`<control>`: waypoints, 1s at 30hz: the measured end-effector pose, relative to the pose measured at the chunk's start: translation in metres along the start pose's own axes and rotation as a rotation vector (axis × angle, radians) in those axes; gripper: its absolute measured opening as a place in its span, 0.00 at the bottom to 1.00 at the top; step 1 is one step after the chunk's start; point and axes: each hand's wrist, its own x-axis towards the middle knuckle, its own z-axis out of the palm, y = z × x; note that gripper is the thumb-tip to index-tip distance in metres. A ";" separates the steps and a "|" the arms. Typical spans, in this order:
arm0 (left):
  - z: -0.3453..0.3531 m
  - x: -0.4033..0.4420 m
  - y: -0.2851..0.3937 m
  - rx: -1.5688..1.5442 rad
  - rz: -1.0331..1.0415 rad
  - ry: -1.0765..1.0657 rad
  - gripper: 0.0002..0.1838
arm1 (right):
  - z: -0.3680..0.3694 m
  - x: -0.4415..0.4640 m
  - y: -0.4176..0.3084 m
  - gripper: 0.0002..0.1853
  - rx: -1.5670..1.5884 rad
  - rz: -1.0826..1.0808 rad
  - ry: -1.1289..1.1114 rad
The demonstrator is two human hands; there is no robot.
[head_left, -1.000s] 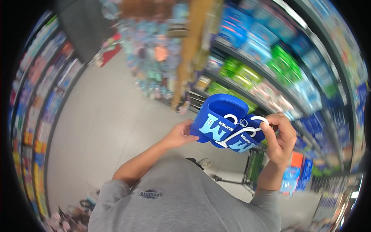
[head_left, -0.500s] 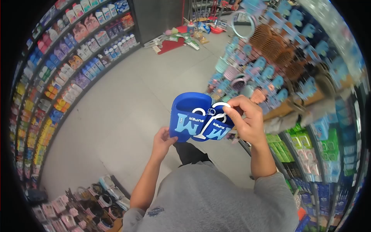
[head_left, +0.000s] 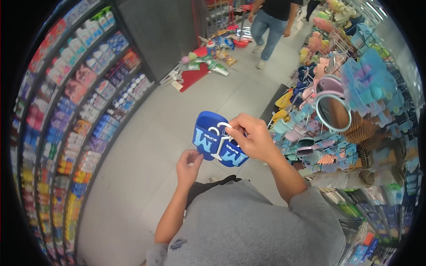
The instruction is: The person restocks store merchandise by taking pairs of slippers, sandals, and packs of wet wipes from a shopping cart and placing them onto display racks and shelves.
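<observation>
- Blue slippers (head_left: 209, 138), one pair: hanging together in the air in front of the wearer's body, above the floor (head_left: 133, 177); each strap is showing a large light-blue M and the word SUPER.
- White hanger (head_left: 216, 156), one: sitting between the two slippers, its stem running down over their inner edges.
- Right hand (head_left: 250, 135), bare: gripping the hanger's top, thumb and fingers closing together on it; partly covering the right slipper.
- Left hand (head_left: 188, 166), bare: resting at the lower left edge of the left slipper, fingers curling; whether thumb and finger are pinching it, cannot tell.
- Grey shirt (head_left: 257, 221), the wearer's: filling the near middle, small dark emblem showing at left.
- Shelves (head_left: 84, 113), left: curving from near to far, carrying rows of bottles and packets.
- Red mat (head_left: 194, 80), far: lying on the floor, packets sitting on and beside it.
- Person (head_left: 270, 24) in blue jeans, far: standing beyond the mat, to its right.
- Hairbrushes (head_left: 306, 142), right: hanging in rows on a display.
- Round mirror (head_left: 333, 112), pale-rimmed, right: hanging among them.
</observation>
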 end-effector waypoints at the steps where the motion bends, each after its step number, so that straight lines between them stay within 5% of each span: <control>1: 0.000 0.022 0.005 -0.129 -0.045 -0.061 0.11 | 0.001 0.014 0.003 0.05 -0.012 0.040 0.036; 6: 0.016 0.125 0.036 -0.250 0.050 -0.211 0.12 | -0.008 0.070 0.035 0.05 -0.094 0.128 0.217; 8: 0.027 0.173 0.050 -0.550 -0.206 -0.368 0.14 | -0.011 0.090 0.053 0.05 -0.104 0.150 0.294; 12: 0.061 0.269 0.050 -0.724 -0.375 -0.586 0.11 | -0.022 0.125 0.086 0.05 -0.153 0.224 0.456; 30: 0.319 0.536 0.038 -0.797 -0.645 -1.317 0.05 | -0.118 0.178 0.300 0.06 -0.418 0.499 1.139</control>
